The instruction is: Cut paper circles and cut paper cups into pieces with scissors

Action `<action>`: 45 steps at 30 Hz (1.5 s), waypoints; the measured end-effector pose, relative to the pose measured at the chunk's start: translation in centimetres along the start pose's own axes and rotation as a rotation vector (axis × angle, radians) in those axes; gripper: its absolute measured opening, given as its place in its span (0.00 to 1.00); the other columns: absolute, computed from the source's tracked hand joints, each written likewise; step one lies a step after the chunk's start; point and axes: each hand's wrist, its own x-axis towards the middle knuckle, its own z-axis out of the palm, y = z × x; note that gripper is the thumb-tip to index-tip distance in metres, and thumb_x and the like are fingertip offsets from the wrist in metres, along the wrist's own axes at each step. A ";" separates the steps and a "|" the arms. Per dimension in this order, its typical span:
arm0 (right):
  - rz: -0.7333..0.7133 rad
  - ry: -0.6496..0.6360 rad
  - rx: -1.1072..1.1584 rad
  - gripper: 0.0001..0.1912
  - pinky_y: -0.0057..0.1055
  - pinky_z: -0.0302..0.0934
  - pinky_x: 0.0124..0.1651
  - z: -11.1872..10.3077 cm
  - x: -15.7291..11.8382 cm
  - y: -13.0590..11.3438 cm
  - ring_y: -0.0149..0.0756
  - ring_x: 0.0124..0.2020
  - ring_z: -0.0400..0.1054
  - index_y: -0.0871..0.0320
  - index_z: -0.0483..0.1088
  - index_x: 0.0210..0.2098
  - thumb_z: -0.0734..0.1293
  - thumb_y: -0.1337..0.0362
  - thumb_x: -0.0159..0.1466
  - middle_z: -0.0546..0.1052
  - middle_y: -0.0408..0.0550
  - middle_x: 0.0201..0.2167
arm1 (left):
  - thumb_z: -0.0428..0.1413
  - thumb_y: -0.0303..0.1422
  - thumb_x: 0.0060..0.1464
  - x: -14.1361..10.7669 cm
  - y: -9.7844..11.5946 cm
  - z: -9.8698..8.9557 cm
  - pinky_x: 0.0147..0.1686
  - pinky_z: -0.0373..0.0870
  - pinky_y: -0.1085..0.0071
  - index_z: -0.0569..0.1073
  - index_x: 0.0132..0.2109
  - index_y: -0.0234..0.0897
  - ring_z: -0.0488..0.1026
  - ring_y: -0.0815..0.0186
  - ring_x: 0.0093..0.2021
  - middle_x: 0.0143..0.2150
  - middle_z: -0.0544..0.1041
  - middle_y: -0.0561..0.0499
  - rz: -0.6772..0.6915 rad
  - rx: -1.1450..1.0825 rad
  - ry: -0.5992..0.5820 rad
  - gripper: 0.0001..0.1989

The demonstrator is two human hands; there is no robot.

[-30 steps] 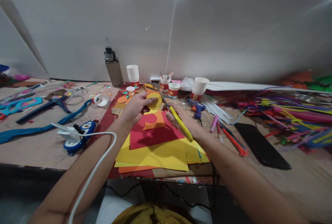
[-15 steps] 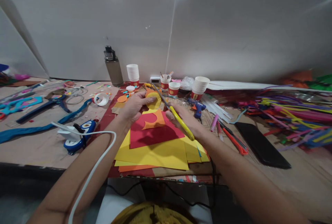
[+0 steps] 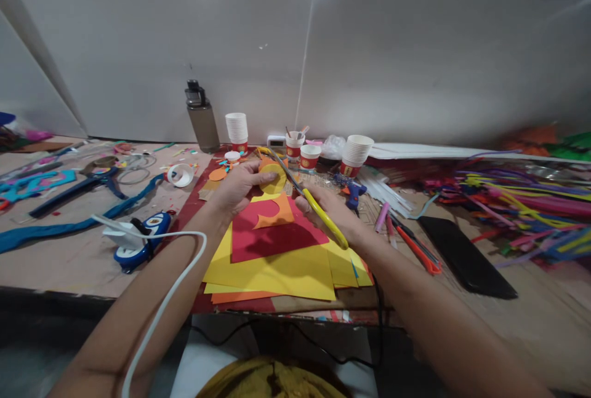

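Note:
Between the thumb and fingers of my left hand [image 3: 239, 187] is a yellow paper circle [image 3: 273, 181], with a bit of orange paper behind it. My right hand [image 3: 323, 204] is wrapped round yellow-handled scissors [image 3: 325, 218]. Their blades point up and left, against the circle's right edge; whether they bite into paper I cannot make out. Below both hands lies an orange paper offcut [image 3: 276, 212] with a curved cut-out. It rests on a red sheet [image 3: 258, 250], which lies on yellow sheets [image 3: 272, 278].
Behind my hands stand paper cups [image 3: 236, 130] and a bottle [image 3: 202, 118]. To the right lie a blue glue gun [image 3: 354, 195], a black phone [image 3: 466, 256] and pipe cleaners [image 3: 530, 207]. At left are a blue power strip [image 3: 143, 241] and a white cable [image 3: 173, 293] crossing my left forearm.
Almost nothing differs. The scissors' handles sit very slightly further right, while the yellow circle stays in my left hand.

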 end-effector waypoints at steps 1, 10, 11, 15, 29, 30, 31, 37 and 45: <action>0.002 -0.006 -0.003 0.18 0.31 0.52 0.33 -0.1 0.0 0.0 0.33 0.29 0.60 0.56 0.62 0.31 0.56 0.48 0.66 0.67 0.43 0.28 | 0.67 0.31 0.39 0.0 0.1 0.0 0.22 0.61 0.79 0.75 0.33 0.34 0.68 0.74 0.24 0.26 0.73 0.54 -0.003 0.004 -0.009 0.12; 0.014 -0.044 0.031 0.18 0.30 0.52 0.32 -0.3 -0.2 0.0 0.33 0.30 0.60 0.58 0.65 0.34 0.58 0.48 0.66 0.68 0.44 0.29 | 0.68 0.31 0.34 -0.2 0.7 0.1 0.24 0.62 0.78 0.74 0.29 0.33 0.67 0.74 0.23 0.24 0.72 0.55 -0.031 0.014 -0.043 0.13; 0.014 -0.042 0.031 0.18 0.30 0.52 0.32 -0.3 -0.2 0.0 0.33 0.30 0.60 0.58 0.65 0.34 0.58 0.48 0.66 0.68 0.44 0.29 | 0.68 0.31 0.35 -0.2 0.7 0.1 0.24 0.62 0.78 0.73 0.29 0.33 0.67 0.74 0.23 0.24 0.71 0.55 -0.030 0.020 -0.043 0.13; 0.006 -0.045 0.029 0.18 0.30 0.52 0.32 -0.3 -0.2 0.0 0.33 0.30 0.60 0.58 0.66 0.34 0.59 0.48 0.65 0.69 0.45 0.29 | 0.67 0.31 0.36 -0.1 0.6 -0.3 0.22 0.59 0.77 0.74 0.29 0.33 0.66 0.74 0.23 0.25 0.72 0.54 -0.030 0.059 -0.040 0.11; 0.012 -0.068 0.020 0.21 0.30 0.52 0.34 -0.4 -0.1 -0.2 0.33 0.31 0.60 0.58 0.62 0.32 0.57 0.46 0.65 0.67 0.44 0.29 | 0.67 0.32 0.36 -0.3 0.8 -0.6 0.22 0.60 0.77 0.72 0.27 0.33 0.67 0.73 0.23 0.23 0.70 0.54 -0.071 0.137 -0.062 0.12; 0.010 -0.071 0.018 0.21 0.29 0.51 0.34 -0.4 -0.1 -0.2 0.33 0.31 0.59 0.58 0.62 0.31 0.58 0.45 0.65 0.67 0.43 0.29 | 0.67 0.32 0.37 -0.3 0.8 -0.6 0.22 0.60 0.77 0.72 0.27 0.33 0.67 0.73 0.23 0.24 0.70 0.54 -0.078 0.143 -0.064 0.12; 0.008 -0.076 0.018 0.21 0.29 0.51 0.34 -0.4 -0.1 -0.2 0.33 0.31 0.59 0.58 0.62 0.32 0.58 0.45 0.65 0.66 0.43 0.29 | 0.67 0.32 0.37 -0.3 0.9 -0.7 0.22 0.60 0.77 0.72 0.28 0.33 0.67 0.73 0.23 0.24 0.71 0.53 -0.086 0.149 -0.066 0.12; 0.011 -0.121 0.005 0.22 0.29 0.52 0.34 -0.5 -0.2 0.3 0.33 0.31 0.60 0.58 0.63 0.33 0.59 0.44 0.64 0.67 0.43 0.30 | 0.66 0.31 0.37 0.1 0.9 -1.7 0.21 0.58 0.78 0.75 0.29 0.32 0.67 0.73 0.23 0.25 0.73 0.51 -0.102 0.207 -0.104 0.11; 0.011 -0.147 0.018 0.18 0.31 0.56 0.39 -0.5 -0.2 0.6 0.37 0.36 0.65 0.58 0.69 0.40 0.62 0.49 0.64 0.73 0.46 0.36 | 0.67 0.31 0.34 0.2 1.2 -2.1 0.18 0.54 0.78 0.76 0.26 0.31 0.64 0.74 0.19 0.22 0.73 0.50 -0.111 0.287 -0.085 0.10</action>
